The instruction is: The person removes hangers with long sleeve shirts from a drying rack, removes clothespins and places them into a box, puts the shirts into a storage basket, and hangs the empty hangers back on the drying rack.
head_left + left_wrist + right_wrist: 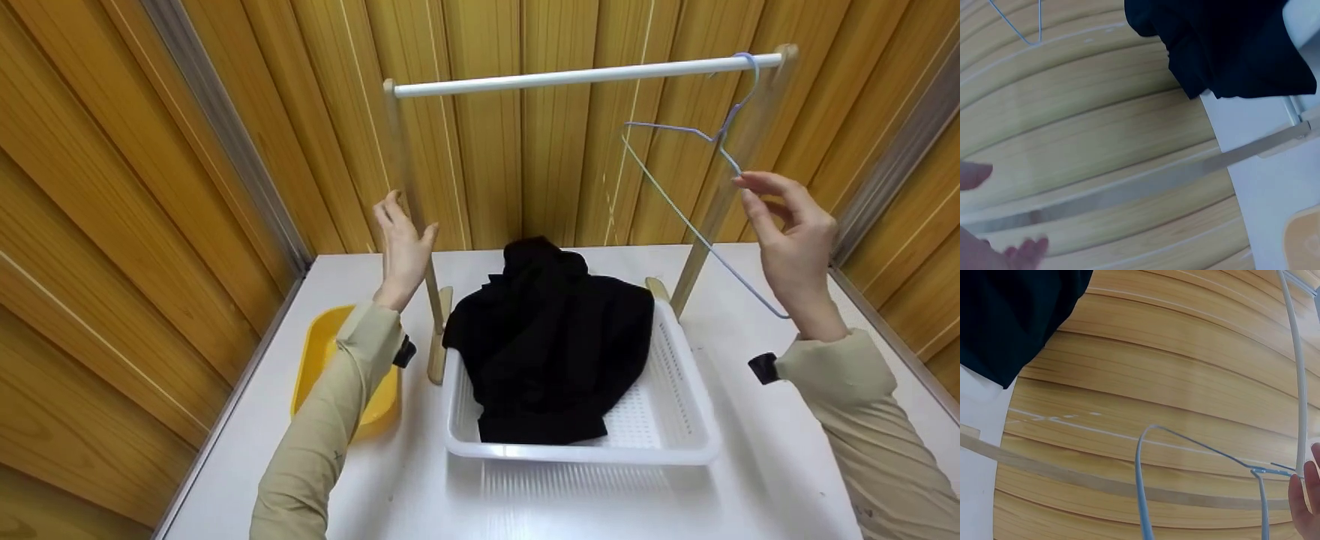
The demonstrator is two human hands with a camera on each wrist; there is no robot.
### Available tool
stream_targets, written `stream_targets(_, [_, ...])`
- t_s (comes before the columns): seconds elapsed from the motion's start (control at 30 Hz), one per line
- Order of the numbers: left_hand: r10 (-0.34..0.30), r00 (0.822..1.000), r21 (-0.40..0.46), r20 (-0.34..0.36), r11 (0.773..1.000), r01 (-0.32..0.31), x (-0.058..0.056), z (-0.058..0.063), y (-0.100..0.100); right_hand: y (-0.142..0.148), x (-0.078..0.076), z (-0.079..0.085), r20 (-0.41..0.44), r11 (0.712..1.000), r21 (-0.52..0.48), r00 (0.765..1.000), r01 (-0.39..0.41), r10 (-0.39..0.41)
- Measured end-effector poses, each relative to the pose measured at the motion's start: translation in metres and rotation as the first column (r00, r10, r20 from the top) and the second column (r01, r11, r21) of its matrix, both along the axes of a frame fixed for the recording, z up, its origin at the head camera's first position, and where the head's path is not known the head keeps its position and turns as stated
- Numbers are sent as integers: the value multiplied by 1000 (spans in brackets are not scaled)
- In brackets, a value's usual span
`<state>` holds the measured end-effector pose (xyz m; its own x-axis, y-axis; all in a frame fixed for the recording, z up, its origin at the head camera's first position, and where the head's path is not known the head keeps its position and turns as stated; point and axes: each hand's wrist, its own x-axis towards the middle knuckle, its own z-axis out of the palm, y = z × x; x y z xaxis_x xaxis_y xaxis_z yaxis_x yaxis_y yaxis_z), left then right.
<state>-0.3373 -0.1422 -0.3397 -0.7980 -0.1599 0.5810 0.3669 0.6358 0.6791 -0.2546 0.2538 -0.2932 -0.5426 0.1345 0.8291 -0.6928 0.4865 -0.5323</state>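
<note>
A thin blue wire clothes hanger hangs by its hook from the right end of the white rail. My right hand pinches the hanger's right shoulder between thumb and fingertips; in the right wrist view, fingers show at the right edge near the hanger's neck. My left hand is raised beside the left wooden post, thumb spread from the fingers, holding nothing. A crumpled black garment lies in the white basket between my hands.
A yellow tub stands left of the rack, partly behind my left sleeve. The rack's right post rises behind the basket. Wood-patterned panels enclose the white table.
</note>
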Motion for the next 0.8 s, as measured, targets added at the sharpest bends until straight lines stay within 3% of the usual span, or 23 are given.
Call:
stream_targets(0.1, [61,995,-13,-75,998,-62,5,-4,7,-3,1,-5,9,999,4,999,-33,33])
stream_targets(0.17, [66,993,-28,-95,997,-69,9,-7,10,-5,1,-8,10,999,17,999,-45,45])
stream_targets(0.43, [-77,994,-126,-73,990,67,11,-24,23,-23,3,-17,28,993,35,994,-111,110])
stream_targets(0.53, [-123,992,-179,-20,977,118,10,-31,29,-31,1,-22,70,986,75,987,-151,146])
stream_targets(0.63, [-169,982,-212,78,960,182,11,-36,37,-37,-3,-31,155,975,117,973,-189,170])
stream_targets(0.8, [-198,946,-265,258,927,266,14,-41,52,-38,-21,-55,341,961,143,924,-235,175])
